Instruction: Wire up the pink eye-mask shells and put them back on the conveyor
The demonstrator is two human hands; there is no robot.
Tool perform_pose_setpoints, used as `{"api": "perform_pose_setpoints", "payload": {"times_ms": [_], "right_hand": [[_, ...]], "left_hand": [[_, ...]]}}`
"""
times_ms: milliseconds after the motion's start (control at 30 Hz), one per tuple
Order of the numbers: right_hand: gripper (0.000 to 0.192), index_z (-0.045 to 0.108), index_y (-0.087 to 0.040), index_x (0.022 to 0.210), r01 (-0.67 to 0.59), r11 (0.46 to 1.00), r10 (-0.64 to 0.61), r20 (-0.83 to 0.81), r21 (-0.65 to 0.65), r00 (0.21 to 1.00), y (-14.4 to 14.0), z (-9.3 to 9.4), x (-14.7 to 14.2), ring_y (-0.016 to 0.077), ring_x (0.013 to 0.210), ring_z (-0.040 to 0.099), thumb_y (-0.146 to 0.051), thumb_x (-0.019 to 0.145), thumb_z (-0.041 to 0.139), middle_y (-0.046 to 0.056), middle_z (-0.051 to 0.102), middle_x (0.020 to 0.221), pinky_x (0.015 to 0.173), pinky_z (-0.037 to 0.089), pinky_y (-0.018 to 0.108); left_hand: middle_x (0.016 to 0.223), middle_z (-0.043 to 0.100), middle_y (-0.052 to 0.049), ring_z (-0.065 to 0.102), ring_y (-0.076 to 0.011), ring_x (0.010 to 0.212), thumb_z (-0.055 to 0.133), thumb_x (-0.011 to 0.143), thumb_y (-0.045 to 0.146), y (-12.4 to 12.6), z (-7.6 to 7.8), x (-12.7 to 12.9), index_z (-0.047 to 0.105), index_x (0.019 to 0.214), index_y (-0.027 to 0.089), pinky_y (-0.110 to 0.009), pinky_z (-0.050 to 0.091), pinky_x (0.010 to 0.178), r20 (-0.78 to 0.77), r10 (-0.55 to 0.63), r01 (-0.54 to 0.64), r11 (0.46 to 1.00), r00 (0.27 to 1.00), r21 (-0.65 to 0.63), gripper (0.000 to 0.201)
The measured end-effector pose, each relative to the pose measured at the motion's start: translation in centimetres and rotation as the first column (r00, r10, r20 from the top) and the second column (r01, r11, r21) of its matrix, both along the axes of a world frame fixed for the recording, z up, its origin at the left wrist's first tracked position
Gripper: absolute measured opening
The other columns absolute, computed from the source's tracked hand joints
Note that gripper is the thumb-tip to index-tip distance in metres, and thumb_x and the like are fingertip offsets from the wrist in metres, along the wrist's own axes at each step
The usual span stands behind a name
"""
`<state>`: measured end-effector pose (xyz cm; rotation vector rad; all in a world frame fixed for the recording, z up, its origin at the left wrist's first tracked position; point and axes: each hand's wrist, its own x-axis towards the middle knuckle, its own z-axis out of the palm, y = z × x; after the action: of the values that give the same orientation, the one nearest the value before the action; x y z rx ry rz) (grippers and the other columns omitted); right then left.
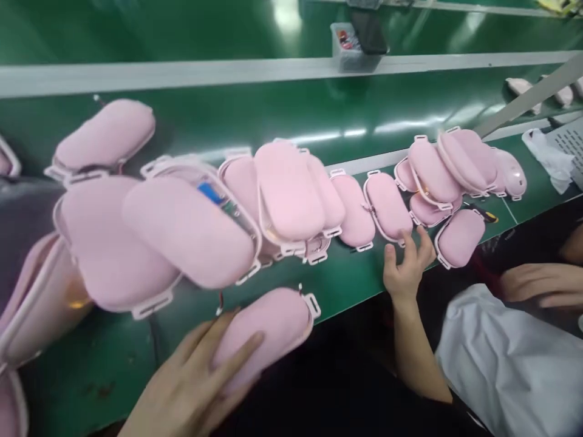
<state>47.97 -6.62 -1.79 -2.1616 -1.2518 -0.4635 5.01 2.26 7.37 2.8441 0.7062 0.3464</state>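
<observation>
My left hand [195, 370] is closed around a pink oval padded pod [273, 321] at the near edge of the bench. The pod has a pale rim, a strap loop at its right end and a short wire. Farther right, my right hand [407, 267] has its fingers spread, fingertips at the lower edge of another pink pod [387, 203] lying on the bench. Whether it grips that pod is not clear; no lift shows. Between the hands, several similar pods lie in an overlapping row. One partly opened pod [191, 230] shows a blue part and a green board inside.
The green bench [346, 291] carries more piled pods [437, 170] to the right, near a yellow-and-black tool [487, 215]. A clear box [355, 48] of small parts stands on the ledge behind. A co-worker's hand [542, 282] is at the right.
</observation>
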Motion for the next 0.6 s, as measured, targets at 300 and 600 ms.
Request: {"api": "perform_pose_setpoints", "payload": {"times_ms": [300, 600], "right_hand": [[0.03, 0.074, -0.023, 0.125, -0.361, 0.925, 0.364, -0.005, 0.12, 0.931, -0.7, 3.1, -7.1, 0.0338, 0.126, 0.066, -0.041, 0.103, 0.062, 0.016, 0.07, 0.128, 0.109, 0.054, 0.06], [0.023, 0.078, -0.02, 0.106, -0.766, 0.61, 0.761, -0.117, -0.202, 0.638, 2.9, 7.6, -16.6, 0.0214, 0.088, 0.069, -0.036, 0.109, 0.062, 0.007, 0.079, 0.095, 0.085, 0.056, 0.037]], "left_hand": [[0.164, 0.059, -0.002, 0.068, -0.0269, 0.141, 0.061, 0.11, 0.045, 1.6, -4.7, -3.8, 0.049, 0.165, 0.04, -0.046, 0.062, 0.118, 0.278, 0.005, 0.048, 0.982, 0.961, -0.183, 0.057], [0.128, 0.081, 0.002, 0.08, -0.0105, 0.108, 0.053, 0.115, 0.051, 1.7, -6.5, -2.8, 0.074, 0.13, 0.019, -0.027, 0.067, 0.095, 0.458, 0.35, -0.246, 0.93, 0.817, -0.273, 0.041]]}}
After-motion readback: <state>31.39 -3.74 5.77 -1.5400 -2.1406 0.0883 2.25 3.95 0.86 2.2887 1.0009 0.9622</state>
